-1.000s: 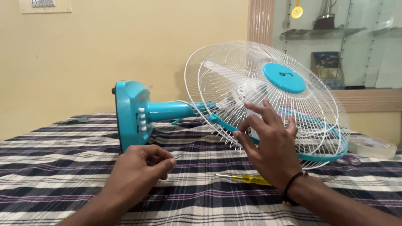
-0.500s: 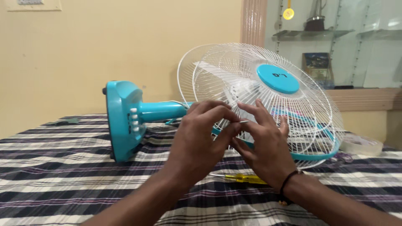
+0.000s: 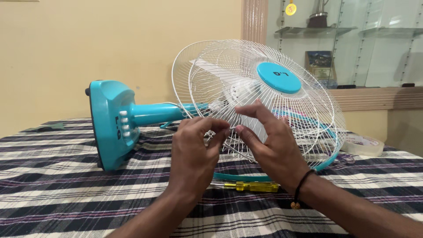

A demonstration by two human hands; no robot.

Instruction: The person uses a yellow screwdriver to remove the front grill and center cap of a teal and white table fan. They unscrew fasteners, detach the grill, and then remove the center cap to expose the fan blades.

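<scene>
Risk of thin white wire fan guard (image 3: pixel 246 88) springing loose or slipping, since only fingertips pinch its lower rim: left hand (image 3: pixel 194 152) curled with thumb and forefinger closed on the wires, right hand (image 3: pixel 273 147) half-spread, fingertips pressed to the same spot. Whether something small sits between, cannot tell. Turquoise plastic table fan (image 3: pixel 132 117) lying sideways on checked cloth-covered bench (image 3: pixel 53 176), beyond both hands; yellow-handled screwdriver (image 3: pixel 253 187) just beneath right wrist.

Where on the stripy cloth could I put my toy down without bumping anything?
Bare cloth lies left of the turquoise fan base, and along the near edge below the yellow-handled screwdriver. It is crowded where the left hand and right hand meet at the white wire fan grille.
</scene>
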